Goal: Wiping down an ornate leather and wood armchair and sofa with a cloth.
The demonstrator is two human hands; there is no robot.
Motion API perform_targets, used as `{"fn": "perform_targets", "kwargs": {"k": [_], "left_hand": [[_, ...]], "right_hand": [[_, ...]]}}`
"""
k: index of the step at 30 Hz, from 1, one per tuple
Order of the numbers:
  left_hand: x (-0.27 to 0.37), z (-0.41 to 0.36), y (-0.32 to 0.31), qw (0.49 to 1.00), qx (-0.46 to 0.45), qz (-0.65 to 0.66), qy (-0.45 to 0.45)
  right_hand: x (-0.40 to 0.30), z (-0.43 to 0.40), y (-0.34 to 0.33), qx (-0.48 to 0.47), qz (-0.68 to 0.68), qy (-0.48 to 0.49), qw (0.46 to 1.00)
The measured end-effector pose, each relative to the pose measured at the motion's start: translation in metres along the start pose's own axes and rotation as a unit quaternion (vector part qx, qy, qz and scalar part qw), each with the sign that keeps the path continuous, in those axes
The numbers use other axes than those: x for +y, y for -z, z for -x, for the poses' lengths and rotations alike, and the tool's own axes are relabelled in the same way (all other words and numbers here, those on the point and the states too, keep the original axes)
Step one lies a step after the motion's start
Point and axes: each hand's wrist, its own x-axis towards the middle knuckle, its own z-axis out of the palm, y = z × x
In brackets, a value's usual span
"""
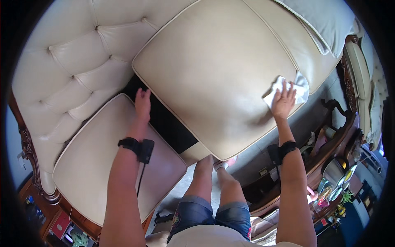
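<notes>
A large cream leather seat cushion (213,80) with piped edges fills the middle of the view, tilted out of line with the sofa. My right hand (284,100) presses a crumpled white cloth (273,94) onto it near its front right edge, fingers spread over the fabric. On the other side, my left hand (143,103) hovers by the cushion's piped edge, slightly blurred and with nothing in it; whether the fingertips touch the edge cannot be told. Beneath that hand runs a black gap (169,126) in the sofa base. A second cream cushion (89,163) lies left of the gap.
The tufted cream backrest (83,58) with a carved wooden frame (29,154) curves along the left. Grey pillows (327,21) rest at the top right. A dark wooden table (324,163) carrying many small items stands to the right, over the tiled floor (256,154).
</notes>
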Motion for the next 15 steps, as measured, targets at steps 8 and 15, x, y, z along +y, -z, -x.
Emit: {"fn": "perform_targets", "kwargs": {"k": [8,15], "left_hand": [[0.032,-0.136,0.020,0.995,-0.026,-0.015,-0.092],[0.054,-0.161,0.009,0.995,-0.049,-0.042,-0.070]], "right_hand": [[0.067,-0.012,-0.042,0.009,-0.119,-0.215,0.969],[0.075,-0.010,-0.036,-0.004,-0.142,-0.316,0.938]]}}
